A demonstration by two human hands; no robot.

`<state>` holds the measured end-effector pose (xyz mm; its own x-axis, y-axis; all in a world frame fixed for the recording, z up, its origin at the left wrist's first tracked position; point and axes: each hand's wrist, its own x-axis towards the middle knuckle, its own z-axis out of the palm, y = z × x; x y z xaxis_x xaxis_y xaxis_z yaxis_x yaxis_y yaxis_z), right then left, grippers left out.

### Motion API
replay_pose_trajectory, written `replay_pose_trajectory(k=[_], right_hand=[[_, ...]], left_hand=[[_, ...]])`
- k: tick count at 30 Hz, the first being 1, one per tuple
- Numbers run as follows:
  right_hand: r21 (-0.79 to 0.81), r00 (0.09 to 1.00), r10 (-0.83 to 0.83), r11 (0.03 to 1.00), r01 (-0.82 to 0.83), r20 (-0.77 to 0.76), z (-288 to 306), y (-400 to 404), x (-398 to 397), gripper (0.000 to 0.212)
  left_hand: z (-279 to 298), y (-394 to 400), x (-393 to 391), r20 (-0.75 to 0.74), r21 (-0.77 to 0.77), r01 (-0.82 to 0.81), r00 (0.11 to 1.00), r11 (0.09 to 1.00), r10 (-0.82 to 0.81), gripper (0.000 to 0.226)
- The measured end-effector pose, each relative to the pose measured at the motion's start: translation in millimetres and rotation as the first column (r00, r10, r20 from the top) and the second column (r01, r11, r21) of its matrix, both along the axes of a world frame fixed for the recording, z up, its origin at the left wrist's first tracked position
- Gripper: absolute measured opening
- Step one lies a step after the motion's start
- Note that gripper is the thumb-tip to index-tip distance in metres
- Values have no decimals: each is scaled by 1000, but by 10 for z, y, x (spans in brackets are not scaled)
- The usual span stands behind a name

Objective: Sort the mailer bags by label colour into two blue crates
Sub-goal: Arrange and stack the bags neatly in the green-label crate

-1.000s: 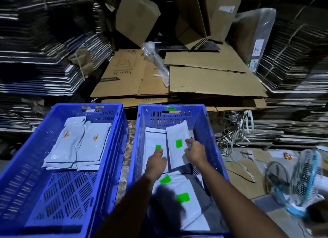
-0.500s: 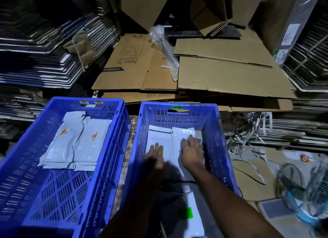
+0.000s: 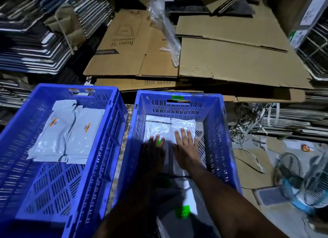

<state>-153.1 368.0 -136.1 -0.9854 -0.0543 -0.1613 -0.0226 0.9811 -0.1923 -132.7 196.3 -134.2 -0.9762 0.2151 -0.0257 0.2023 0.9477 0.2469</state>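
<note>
Both my hands have flattened out since a second ago — then they were setting a green-label bag down, now they lie palm-down on the bags. My left hand [image 3: 154, 150] rests with fingers straight on the left mailer bag [image 3: 155, 129] in the right blue crate [image 3: 215, 131], partly covering its green label [image 3: 159, 142]. My right hand [image 3: 186, 145] presses flat, fingers spread, on the right mailer bag [image 3: 183, 125] just beside it; nothing is gripped by either. Another green-label bag [image 3: 182, 212] lies nearer me in the same crate, between my forearms. The left blue crate [image 3: 58, 88] holds the orange-label bags [image 3: 69, 136] at its far end — flattened cardboard [image 3: 230, 60] is stacked behind, a fan [image 3: 301, 181] at right.
</note>
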Motion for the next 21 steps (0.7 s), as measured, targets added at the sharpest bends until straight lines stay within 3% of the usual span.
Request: replay_pose_trajectory(k=[3,6,10,13,15,21], right_hand=[[6,992,22,1000,-23,128,131,15,-69,61],[-16,969,11,1000,-7,248,390,3,-110,61],[-210,987,-154,964,160,45,655,-19,74,66],[-327,958,-285,908,263,-22,818,15,267,43],[-384,936,-345,876,294,-70,923,46,429,34],[-619,832,-534,708,341,-152,1074,109,940,23]], left_hand=[[63,13,-107,71,-62,-22,997,998,27,49],[365,-30,-261,161,-184,106,984,977,-77,52],[829,149,97,84,-116,136,988,984,-127,26],[882,274,372,412,-105,266,888,958,-202,46],[906,268,511,550,-49,315,801,948,-237,49],[1014,185,779,575,123,237,775,964,-263,31]])
